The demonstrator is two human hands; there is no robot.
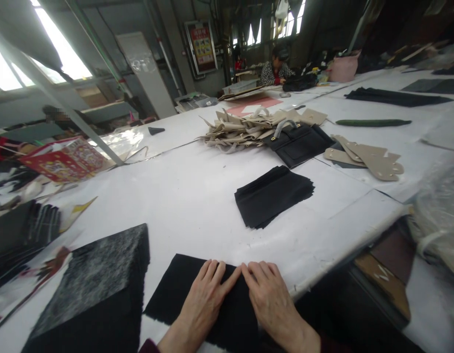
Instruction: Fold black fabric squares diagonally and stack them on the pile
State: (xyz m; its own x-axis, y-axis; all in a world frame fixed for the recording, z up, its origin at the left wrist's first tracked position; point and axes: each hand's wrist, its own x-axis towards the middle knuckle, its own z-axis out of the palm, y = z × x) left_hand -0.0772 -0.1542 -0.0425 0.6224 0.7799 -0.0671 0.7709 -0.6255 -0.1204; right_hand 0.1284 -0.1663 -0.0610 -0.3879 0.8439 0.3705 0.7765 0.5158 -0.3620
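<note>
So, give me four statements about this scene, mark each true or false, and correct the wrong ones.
1. The left hand rests on a flat piece of black cloth. True.
2. The right hand holds the long dark-green cucumber-shaped object. False: that object lies apart on the white table.
3. A black handbag with a grey-wrapped handle lies beside a heap of beige pieces. True.
4. The red patterned bag is at far right. False: it is at left.

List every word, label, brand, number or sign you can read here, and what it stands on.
No text can be read.
Framed red wall poster: heading and panels below, too blurred to read.
Red patterned bag: any lettering in its print is too blurred.
</note>
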